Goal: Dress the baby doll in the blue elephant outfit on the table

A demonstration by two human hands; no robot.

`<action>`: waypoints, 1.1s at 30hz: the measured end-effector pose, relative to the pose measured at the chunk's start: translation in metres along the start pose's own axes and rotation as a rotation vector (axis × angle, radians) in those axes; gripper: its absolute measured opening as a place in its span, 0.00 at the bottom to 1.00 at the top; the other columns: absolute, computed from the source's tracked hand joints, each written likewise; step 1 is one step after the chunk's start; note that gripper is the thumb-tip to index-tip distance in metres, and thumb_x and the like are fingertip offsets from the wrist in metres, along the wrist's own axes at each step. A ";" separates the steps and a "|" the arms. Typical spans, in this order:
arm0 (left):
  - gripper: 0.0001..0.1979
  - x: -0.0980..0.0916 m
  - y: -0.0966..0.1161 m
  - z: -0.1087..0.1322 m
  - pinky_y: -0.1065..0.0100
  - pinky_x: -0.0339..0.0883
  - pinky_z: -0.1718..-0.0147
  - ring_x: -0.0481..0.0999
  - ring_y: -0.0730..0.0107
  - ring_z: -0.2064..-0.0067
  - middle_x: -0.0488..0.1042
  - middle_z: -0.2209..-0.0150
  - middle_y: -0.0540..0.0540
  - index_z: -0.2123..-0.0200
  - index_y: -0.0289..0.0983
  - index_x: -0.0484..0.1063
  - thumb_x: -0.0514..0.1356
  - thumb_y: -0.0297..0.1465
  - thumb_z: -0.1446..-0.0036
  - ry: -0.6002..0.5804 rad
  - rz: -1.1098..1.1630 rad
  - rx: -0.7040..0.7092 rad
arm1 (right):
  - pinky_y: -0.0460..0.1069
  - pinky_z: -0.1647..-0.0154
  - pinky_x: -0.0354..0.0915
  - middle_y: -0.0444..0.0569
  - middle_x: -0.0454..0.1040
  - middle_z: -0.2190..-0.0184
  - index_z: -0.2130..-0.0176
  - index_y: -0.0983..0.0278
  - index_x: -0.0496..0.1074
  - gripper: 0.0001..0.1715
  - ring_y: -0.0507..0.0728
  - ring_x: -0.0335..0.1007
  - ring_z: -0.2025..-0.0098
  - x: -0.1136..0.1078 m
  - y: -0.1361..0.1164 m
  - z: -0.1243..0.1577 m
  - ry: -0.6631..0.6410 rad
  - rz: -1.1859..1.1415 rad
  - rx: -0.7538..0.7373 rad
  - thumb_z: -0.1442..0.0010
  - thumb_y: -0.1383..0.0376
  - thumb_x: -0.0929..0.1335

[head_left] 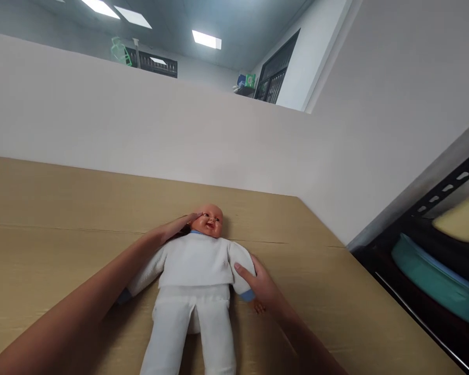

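Note:
A baby doll (197, 260) lies on its back on the wooden surface, dressed in a white top with blue cuffs and white trousers. Its bare head points away from me, and its lower legs run out of view. Against the left side of the doll's head rests my left hand (180, 226), fingers stretched out and tips near its eye; the thumb is hidden. My right hand (261, 280) is wrapped round the doll's sleeved arm (240, 264), thumb on top. The doll's small hand shows below that cuff.
The wooden tabletop (82, 203) meets a low white wall (160, 135) at the back. At right stands a black rack (433, 205) holding a teal tray (433, 281) and a pale yellow item (463, 219). Beyond the wall are a window (275, 73) and ceiling lights.

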State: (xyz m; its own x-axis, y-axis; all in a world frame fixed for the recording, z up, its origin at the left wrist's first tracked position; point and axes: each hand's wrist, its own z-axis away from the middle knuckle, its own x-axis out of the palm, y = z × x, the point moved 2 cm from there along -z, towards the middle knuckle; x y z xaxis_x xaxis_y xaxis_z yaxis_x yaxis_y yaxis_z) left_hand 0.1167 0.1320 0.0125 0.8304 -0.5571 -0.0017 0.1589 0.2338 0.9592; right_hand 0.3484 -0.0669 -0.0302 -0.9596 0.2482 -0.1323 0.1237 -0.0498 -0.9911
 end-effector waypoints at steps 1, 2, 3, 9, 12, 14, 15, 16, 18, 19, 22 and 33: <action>0.27 0.002 0.000 -0.003 0.46 0.72 0.39 0.81 0.47 0.44 0.83 0.47 0.42 0.48 0.35 0.80 0.64 0.53 0.32 -0.006 -0.004 0.003 | 0.66 0.29 0.64 0.60 0.78 0.37 0.39 0.64 0.73 0.47 0.71 0.73 0.34 -0.002 0.001 0.001 0.004 0.020 -0.001 0.43 0.37 0.75; 0.27 0.003 0.001 -0.006 0.48 0.72 0.38 0.81 0.47 0.43 0.84 0.47 0.41 0.47 0.36 0.81 0.64 0.54 0.33 -0.014 -0.005 0.008 | 0.65 0.28 0.63 0.61 0.77 0.37 0.38 0.64 0.72 0.46 0.70 0.73 0.34 -0.004 0.003 0.003 0.013 0.048 -0.004 0.42 0.38 0.75; 0.28 0.005 0.002 -0.008 0.50 0.71 0.38 0.81 0.47 0.42 0.85 0.47 0.40 0.47 0.37 0.82 0.65 0.55 0.36 -0.024 -0.004 0.014 | 0.65 0.28 0.63 0.61 0.77 0.36 0.37 0.64 0.71 0.46 0.70 0.72 0.33 -0.005 0.004 0.004 0.028 0.080 -0.006 0.41 0.39 0.75; 0.37 0.006 0.012 -0.020 0.59 0.75 0.43 0.82 0.43 0.44 0.87 0.52 0.38 0.50 0.35 0.84 0.69 0.60 0.49 -0.033 0.002 0.037 | 0.62 0.27 0.62 0.60 0.74 0.33 0.34 0.62 0.67 0.46 0.68 0.70 0.32 -0.010 0.008 -0.002 0.075 0.087 -0.056 0.39 0.40 0.74; 0.36 0.003 0.015 -0.023 0.60 0.77 0.47 0.85 0.46 0.49 0.87 0.55 0.36 0.52 0.34 0.84 0.68 0.60 0.48 0.029 -0.029 0.028 | 0.63 0.24 0.57 0.59 0.72 0.31 0.34 0.63 0.68 0.45 0.68 0.66 0.29 -0.011 0.010 -0.008 0.071 0.083 -0.108 0.37 0.40 0.73; 0.36 0.002 0.016 -0.023 0.60 0.78 0.49 0.85 0.45 0.51 0.88 0.57 0.37 0.53 0.34 0.84 0.67 0.61 0.47 0.068 -0.059 0.025 | 0.64 0.23 0.56 0.60 0.72 0.31 0.34 0.63 0.69 0.43 0.68 0.65 0.28 -0.011 0.013 -0.010 0.064 0.112 -0.130 0.36 0.41 0.72; 0.36 0.001 0.017 -0.022 0.60 0.78 0.50 0.85 0.45 0.51 0.88 0.58 0.37 0.54 0.34 0.84 0.67 0.61 0.47 0.085 -0.074 0.026 | 0.64 0.23 0.56 0.59 0.72 0.31 0.34 0.63 0.69 0.42 0.68 0.65 0.28 -0.011 0.015 -0.010 0.065 0.132 -0.141 0.35 0.42 0.72; 0.35 0.001 0.018 -0.021 0.59 0.78 0.51 0.85 0.43 0.51 0.88 0.58 0.37 0.54 0.35 0.84 0.67 0.61 0.48 0.099 -0.089 0.031 | 0.65 0.23 0.56 0.59 0.72 0.31 0.34 0.63 0.69 0.41 0.68 0.66 0.29 -0.010 0.016 -0.009 0.071 0.156 -0.153 0.34 0.42 0.72; 0.33 0.001 0.019 -0.019 0.57 0.79 0.53 0.84 0.42 0.51 0.88 0.60 0.38 0.55 0.38 0.85 0.67 0.61 0.48 0.118 -0.116 0.048 | 0.66 0.24 0.57 0.58 0.72 0.31 0.33 0.63 0.69 0.39 0.68 0.66 0.29 -0.009 0.019 -0.007 0.096 0.211 -0.180 0.33 0.44 0.71; 0.33 0.001 0.019 -0.018 0.56 0.79 0.53 0.85 0.41 0.52 0.88 0.61 0.39 0.55 0.39 0.85 0.67 0.61 0.48 0.123 -0.130 0.056 | 0.66 0.24 0.57 0.58 0.72 0.31 0.33 0.62 0.69 0.38 0.68 0.67 0.29 -0.008 0.020 -0.006 0.109 0.237 -0.194 0.32 0.45 0.71; 0.34 0.002 0.020 -0.016 0.56 0.79 0.56 0.85 0.46 0.57 0.87 0.63 0.38 0.55 0.36 0.84 0.66 0.61 0.45 0.114 -0.178 0.075 | 0.66 0.24 0.57 0.57 0.72 0.31 0.32 0.62 0.69 0.37 0.67 0.67 0.29 -0.006 0.022 -0.003 0.128 0.293 -0.228 0.31 0.46 0.70; 0.36 -0.004 0.020 -0.009 0.50 0.72 0.47 0.80 0.36 0.47 0.85 0.54 0.32 0.55 0.37 0.83 0.54 0.62 0.40 0.221 -0.537 0.287 | 0.76 0.30 0.61 0.65 0.72 0.37 0.35 0.64 0.70 0.31 0.75 0.66 0.34 -0.001 -0.019 0.037 0.347 0.640 -0.361 0.30 0.52 0.68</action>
State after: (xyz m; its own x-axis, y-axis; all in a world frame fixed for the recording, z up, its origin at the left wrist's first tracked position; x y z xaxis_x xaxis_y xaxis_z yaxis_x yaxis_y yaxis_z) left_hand 0.1216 0.1462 0.0286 0.7704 -0.3529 -0.5310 0.4591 -0.2708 0.8461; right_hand 0.3379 -0.1025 -0.0107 -0.5498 0.5665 -0.6138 0.7524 0.0167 -0.6585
